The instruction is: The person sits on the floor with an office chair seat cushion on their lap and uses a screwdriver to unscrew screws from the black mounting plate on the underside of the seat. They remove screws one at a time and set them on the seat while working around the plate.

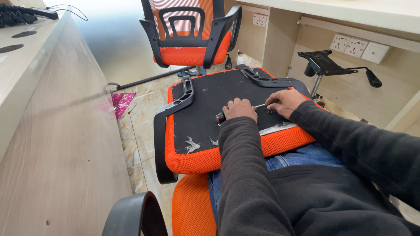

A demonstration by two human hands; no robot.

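Sitting here with an upturned orange chair seat [227, 131] lying across the lap, black underside facing up, orange mesh edge wrapping round the front and sides. It's taking up most of the middle of the view and it's resting on the person's jeans [302, 158], tilted a little toward the left. To the left a long pale wood-grain desk panel [57, 144] is running down the whole side. Straight ahead a fully built orange and black office chair [190, 35] is standing on the tiled floor [140, 109], well apart from the seat on the lap.

Two black armrests are sitting on the upturned seat: the left armrest [175, 109] is curving down along the left edge and hanging past the front corner, and the right armrest [267, 79] is lying along the far right edge. Off to the right, near the wall sockets, a black tilt mechanism plate [323, 63] with a lever is perching on its post.

Now the small stuff. The left hand [239, 109] is wrapping closed round the handle of a screwdriver [229, 114], with the red and black butt end poking out on the left of the fist. The metal shaft is pointing right across the black underside. The right hand [284, 102] is pinching down at the tip of that shaft, fingers curled tight and pressing on the seat base; can't tell what's under the fingertips
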